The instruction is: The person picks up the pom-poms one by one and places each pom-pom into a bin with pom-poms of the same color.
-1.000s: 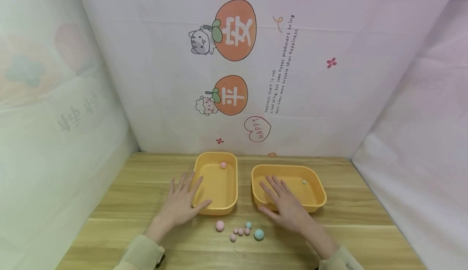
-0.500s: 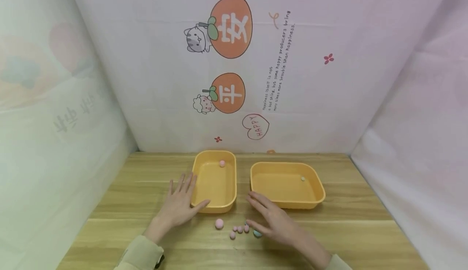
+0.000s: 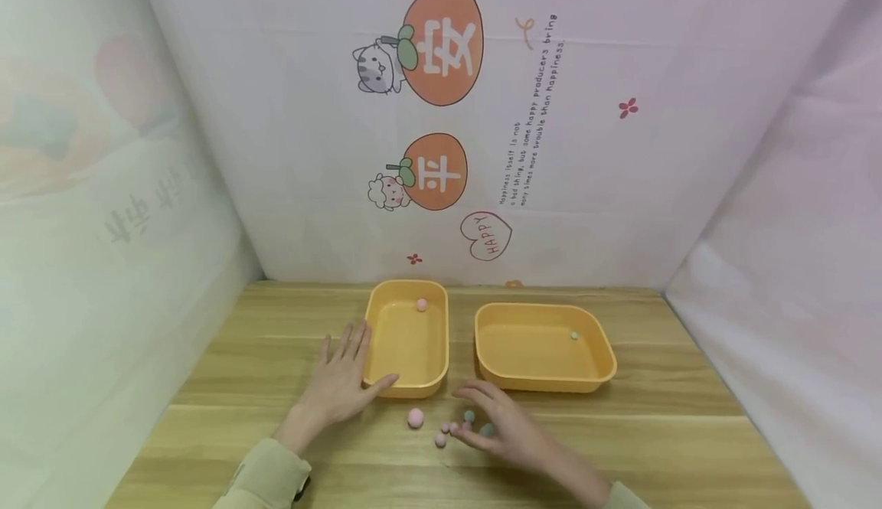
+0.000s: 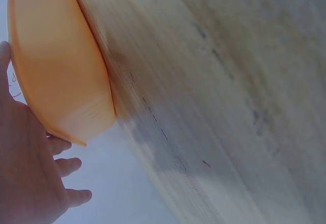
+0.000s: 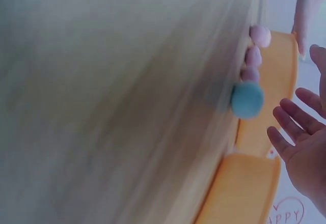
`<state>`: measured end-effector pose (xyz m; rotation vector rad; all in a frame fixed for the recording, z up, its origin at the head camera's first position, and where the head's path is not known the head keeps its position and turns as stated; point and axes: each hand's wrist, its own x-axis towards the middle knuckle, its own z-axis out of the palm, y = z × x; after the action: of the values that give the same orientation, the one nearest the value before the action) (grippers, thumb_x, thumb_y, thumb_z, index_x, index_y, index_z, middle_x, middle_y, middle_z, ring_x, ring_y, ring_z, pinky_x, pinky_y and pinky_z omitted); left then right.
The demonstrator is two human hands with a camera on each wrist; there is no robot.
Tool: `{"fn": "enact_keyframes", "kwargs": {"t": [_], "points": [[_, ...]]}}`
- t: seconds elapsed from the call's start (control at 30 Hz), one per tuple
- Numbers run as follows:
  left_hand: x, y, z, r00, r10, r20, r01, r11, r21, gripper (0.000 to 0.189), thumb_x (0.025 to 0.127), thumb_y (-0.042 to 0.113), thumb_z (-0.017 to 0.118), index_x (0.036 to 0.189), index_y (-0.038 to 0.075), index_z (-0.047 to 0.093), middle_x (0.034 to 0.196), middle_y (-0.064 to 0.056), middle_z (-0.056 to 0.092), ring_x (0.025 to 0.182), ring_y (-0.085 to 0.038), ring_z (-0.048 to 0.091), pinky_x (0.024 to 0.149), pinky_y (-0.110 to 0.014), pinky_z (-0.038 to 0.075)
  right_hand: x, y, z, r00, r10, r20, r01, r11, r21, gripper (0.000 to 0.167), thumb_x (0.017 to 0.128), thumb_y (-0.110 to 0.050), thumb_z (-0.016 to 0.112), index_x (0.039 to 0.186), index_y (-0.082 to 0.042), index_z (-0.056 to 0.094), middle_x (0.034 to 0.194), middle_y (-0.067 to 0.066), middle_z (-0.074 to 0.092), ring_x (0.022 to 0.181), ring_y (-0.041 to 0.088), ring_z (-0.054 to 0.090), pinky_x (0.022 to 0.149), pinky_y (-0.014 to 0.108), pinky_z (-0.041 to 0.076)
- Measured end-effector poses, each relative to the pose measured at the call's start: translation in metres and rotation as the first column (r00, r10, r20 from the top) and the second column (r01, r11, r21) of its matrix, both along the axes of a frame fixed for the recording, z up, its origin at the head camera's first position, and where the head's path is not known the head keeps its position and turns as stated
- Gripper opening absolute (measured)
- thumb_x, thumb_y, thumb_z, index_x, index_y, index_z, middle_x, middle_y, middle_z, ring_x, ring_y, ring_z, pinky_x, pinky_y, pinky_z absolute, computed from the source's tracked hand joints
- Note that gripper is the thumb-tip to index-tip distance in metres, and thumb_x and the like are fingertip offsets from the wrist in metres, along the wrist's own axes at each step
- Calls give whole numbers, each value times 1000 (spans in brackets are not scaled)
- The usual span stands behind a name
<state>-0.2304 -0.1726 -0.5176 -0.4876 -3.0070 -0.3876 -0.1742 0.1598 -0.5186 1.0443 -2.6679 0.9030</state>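
Note:
My left hand (image 3: 336, 386) lies at the near left side of the upright yellow tray (image 3: 406, 352), fingers spread and thumb at its rim. In the left wrist view the fingers (image 4: 66, 166) reach along the tray's outer wall. My right hand (image 3: 511, 426) hovers over a cluster of small balls in front of the trays, thumb and fingers apart. Under it are a small teal ball (image 3: 469, 416) and a larger teal ball (image 5: 247, 100), partly covered in the head view. Several small pink balls (image 3: 440, 440) lie by the thumb. A bigger pink ball (image 3: 416, 418) sits further left.
A second yellow tray (image 3: 534, 352) stands sideways at the right, with a tiny pale green ball (image 3: 574, 335) inside. In the left tray's far corner is a pink ball (image 3: 422, 305). White printed cloth (image 3: 317, 187) encloses the wooden table (image 3: 289, 340) behind and at both sides.
My right hand has come back from over the right tray, moving left and nearer to me, to the loose balls. The left hand stays beside the left tray.

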Motion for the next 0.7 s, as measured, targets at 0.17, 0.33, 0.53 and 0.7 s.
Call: {"fn": "enact_keyframes", "kwargs": {"t": [0.17, 0.33, 0.53, 0.7], "points": [[0, 0, -2, 1000, 6, -14, -6, 1000, -8, 108, 106, 74, 49, 174, -3, 16, 183, -21, 13, 171, -45, 16, 137, -73, 12, 2, -12, -6, 997, 9, 81, -6, 999, -36, 45, 103, -36, 79, 138, -8, 69, 145, 10, 67, 120, 25, 68, 106, 44, 63], [0, -1, -2, 1000, 7, -28, -7, 1000, 8, 109, 105, 74, 52, 173, -4, 18, 183, -24, 18, 170, -47, 20, 137, -74, 13, 4, -21, -8, 980, 5, 198, 15, 995, -98, 42, 105, -33, 77, 136, -6, 67, 142, 12, 66, 111, 20, 66, 98, 35, 63], [-1, 0, -1, 1000, 4, -19, -4, 1000, -4, 109, 106, 74, 50, 174, -4, 16, 183, -23, 16, 171, -46, 19, 137, -72, 14, 4, -35, -13, 969, -23, 248, 79, 972, -220, 29, 105, -14, 74, 128, 3, 68, 127, 16, 70, 82, 2, 57, 70, 18, 56], [-1, 0, -1, 999, 2, -34, -2, 1000, -3, 109, 105, 74, 51, 173, -4, 18, 183, -24, 19, 171, -46, 21, 136, -74, 16, 7, -48, -16, 964, -74, 257, 133, 966, -221, 24, 103, -9, 76, 123, 3, 71, 113, 13, 73, 81, -1, 59, 70, 17, 57]]}}
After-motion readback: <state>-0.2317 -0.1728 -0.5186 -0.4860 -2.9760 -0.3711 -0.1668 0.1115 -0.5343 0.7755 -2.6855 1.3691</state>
